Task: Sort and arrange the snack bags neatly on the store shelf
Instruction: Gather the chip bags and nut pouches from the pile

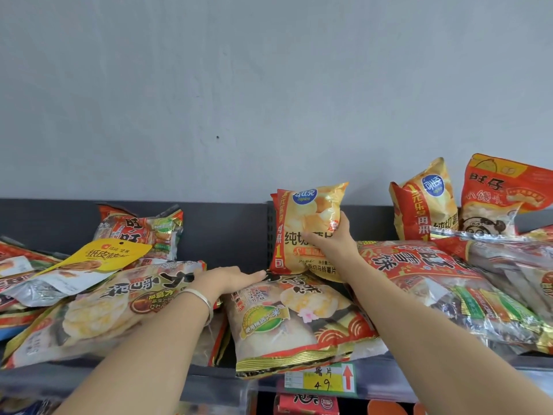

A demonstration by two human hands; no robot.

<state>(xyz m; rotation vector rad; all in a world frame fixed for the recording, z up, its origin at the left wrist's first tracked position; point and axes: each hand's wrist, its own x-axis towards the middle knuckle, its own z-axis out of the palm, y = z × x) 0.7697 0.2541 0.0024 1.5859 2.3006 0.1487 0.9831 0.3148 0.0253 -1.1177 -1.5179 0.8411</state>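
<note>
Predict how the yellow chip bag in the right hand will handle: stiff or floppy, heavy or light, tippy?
Probably light: the right hand holds the puffed yellow chip bag upright by one side. Likely soft, since its foil dents at the fingers. It may tip if released, its base meeting an uneven rice cracker bag.

The upright chip bag (302, 232) is golden yellow with a red side band and blue oval logo.
</note>
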